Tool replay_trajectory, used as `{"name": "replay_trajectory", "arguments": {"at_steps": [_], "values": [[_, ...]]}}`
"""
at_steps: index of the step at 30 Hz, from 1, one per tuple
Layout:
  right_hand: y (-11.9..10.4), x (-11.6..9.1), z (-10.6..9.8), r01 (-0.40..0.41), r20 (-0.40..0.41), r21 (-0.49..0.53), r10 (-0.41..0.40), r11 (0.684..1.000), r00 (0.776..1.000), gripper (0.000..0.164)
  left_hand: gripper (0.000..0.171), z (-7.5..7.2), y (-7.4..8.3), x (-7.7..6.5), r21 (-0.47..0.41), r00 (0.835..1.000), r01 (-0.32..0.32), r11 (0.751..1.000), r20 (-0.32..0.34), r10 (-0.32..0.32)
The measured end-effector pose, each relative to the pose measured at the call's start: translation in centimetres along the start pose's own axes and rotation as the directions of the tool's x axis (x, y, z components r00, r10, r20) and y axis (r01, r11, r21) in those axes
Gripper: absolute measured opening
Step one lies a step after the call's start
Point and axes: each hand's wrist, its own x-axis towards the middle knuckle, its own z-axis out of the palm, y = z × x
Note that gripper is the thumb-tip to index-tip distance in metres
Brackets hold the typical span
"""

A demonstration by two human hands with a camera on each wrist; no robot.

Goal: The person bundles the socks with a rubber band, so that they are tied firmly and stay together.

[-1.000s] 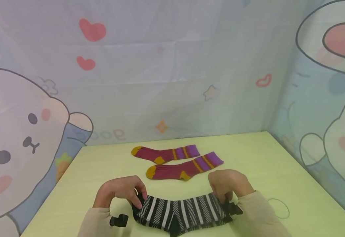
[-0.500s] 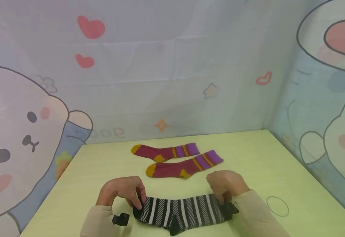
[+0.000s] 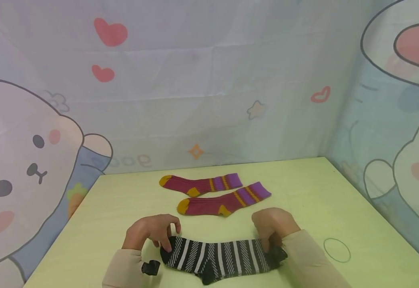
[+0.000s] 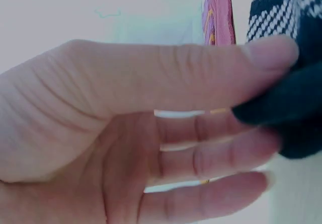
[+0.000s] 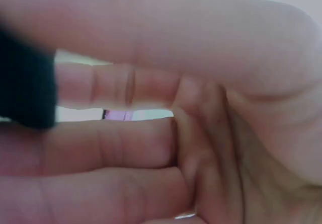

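A black sock with white stripes and herringbone bands lies lengthwise at the table's front, its black heel pointing toward me. My left hand pinches the black toe end at the left; in the left wrist view the dark fabric sits between thumb and fingers, with the index finger raised in the head view. At the other end, my right hand holds the black cuff between thumb and fingers. The right wrist view shows this dark cuff in the grip, mostly cut off by the frame.
Behind the hands lie two maroon socks with mustard toes and heels and purple cuffs, the far one and the nearer one. A thin green loop rests right of the right sleeve. A printed cloth backdrop rises behind the pale yellow table.
The striped sock has settled flatter onto the table, and its heel has shifted slightly left. My left index finger has lifted from the toe end. The right hand stays at the cuff.
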Motion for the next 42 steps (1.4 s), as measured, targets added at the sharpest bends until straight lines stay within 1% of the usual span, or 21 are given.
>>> {"name": "replay_trajectory", "arguments": {"at_steps": [4,8,11,15,20,27,33,37,40,42], "values": [[0.0,-0.1,0.0,0.023,-0.024,-0.006,-0.023,1.000,0.999,0.024,0.032,0.0,0.0,0.0,0.039,1.000,0.006,0.999,-0.023,-0.006],[-0.1,-0.1,0.0,0.014,0.001,0.035,-0.014,0.999,1.000,0.021,0.025,0.1,0.1,-0.1,0.050,1.000,0.000,0.999,-0.032,0.001],[-0.1,-0.1,-0.1,0.006,0.007,0.060,-0.007,0.998,1.000,0.022,0.026,0.2,0.1,0.1,0.053,0.999,-0.007,0.999,-0.043,0.010],[0.1,0.0,-0.2,0.003,-0.009,0.058,-0.002,0.998,1.000,0.023,0.030,0.4,0.2,0.3,0.049,0.999,-0.016,0.999,-0.051,0.018],[0.6,0.1,-0.3,0.013,-0.028,0.028,-0.012,1.000,1.000,0.025,0.030,0.6,0.1,0.7,0.033,0.997,-0.031,0.999,-0.065,0.033],[1.0,0.3,-0.4,0.025,-0.053,0.033,-0.023,0.999,0.998,0.026,0.029,0.5,0.1,0.7,0.003,0.995,-0.012,1.000,-0.102,0.012],[1.3,0.6,-0.5,0.042,-0.040,0.042,-0.041,0.998,0.998,0.025,0.027,0.4,0.0,0.7,0.014,0.994,-0.023,1.000,-0.106,0.024],[1.4,0.4,-0.5,0.058,-0.057,0.058,-0.054,0.997,0.997,0.023,0.025,0.3,-0.1,0.6,0.024,0.993,-0.046,0.999,-0.109,0.048],[1.7,0.3,-0.7,0.082,-0.090,0.082,-0.074,0.993,0.993,0.024,0.027,0.1,-0.2,0.5,0.017,0.987,-0.072,0.997,-0.140,0.073],[1.9,0.4,-0.9,0.107,-0.116,0.092,-0.096,0.990,0.989,0.024,0.029,-0.1,-0.4,0.5,0.011,0.981,-0.083,0.996,-0.176,0.084]]}}
